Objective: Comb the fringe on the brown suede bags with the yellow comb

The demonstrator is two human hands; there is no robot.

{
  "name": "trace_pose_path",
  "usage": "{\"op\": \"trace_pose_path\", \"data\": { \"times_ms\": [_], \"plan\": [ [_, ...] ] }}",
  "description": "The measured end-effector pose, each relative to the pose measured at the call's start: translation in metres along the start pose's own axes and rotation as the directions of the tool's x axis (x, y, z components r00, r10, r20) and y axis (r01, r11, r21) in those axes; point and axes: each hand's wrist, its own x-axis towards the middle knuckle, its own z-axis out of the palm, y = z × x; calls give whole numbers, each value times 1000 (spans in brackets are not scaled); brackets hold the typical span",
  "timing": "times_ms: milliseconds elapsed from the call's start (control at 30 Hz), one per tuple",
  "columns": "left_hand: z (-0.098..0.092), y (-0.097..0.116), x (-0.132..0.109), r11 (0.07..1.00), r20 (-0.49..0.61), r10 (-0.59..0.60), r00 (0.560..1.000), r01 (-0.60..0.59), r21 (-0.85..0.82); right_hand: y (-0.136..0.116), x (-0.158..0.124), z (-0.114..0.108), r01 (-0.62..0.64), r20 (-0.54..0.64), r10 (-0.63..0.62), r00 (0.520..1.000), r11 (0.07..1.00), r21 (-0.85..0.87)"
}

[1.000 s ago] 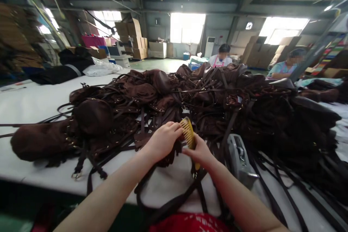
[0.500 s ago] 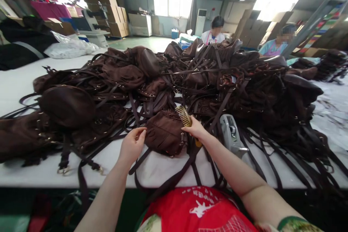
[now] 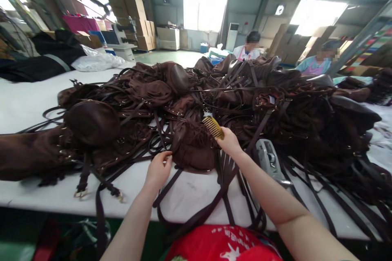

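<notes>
A small dark brown bag [image 3: 196, 153] lies on the table in front of me, with gathered fringe along its upper part. My left hand [image 3: 159, 169] is at the bag's left side, its thumb and fingers closed on the edge. In my right hand [image 3: 228, 142] is a yellow comb [image 3: 213, 127], its teeth pointing up and left over the bag's upper right corner. Dark straps [image 3: 211, 208] loop from the bag toward the table's front edge.
Heaped brown bags [image 3: 147, 89] with straps and buckles cover much of the white table [image 3: 27, 110]. A grey tape dispenser [image 3: 268, 157] stands right of my right forearm. Two people sit across the table. A clear plastic bundle [image 3: 98, 60] lies at the far left.
The bag has turned, so its fringe and a smoother lower panel now show. Both hands stay close to it, with the comb still in the right. My view has shifted too.
</notes>
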Motion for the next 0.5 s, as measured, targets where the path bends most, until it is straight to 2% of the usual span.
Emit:
{"op": "trace_pose_path", "data": {
  "times_ms": [67,133,200,300,400,500],
  "plan": [
    [4,5,-4,999,-71,35,997,-34,12,-8,-14,6,-31,16,30,999,994,100],
    [8,12,-6,996,-156,89,984,-84,42,-21,-31,14,-123,160,77,984,945,302],
    [12,19,-6,987,-186,150,971,-135,90,-33,-44,25,-271,347,111,931,847,458],
    [20,28,-5,969,-178,187,966,-152,195,-40,-53,41,-445,488,191,851,756,480],
    [30,31,-9,950,-224,167,960,-96,297,-36,-50,58,-579,526,309,792,654,488],
    [41,29,-19,934,-260,174,950,-77,348,-30,-44,71,-638,553,347,757,573,514]
  ]
}}
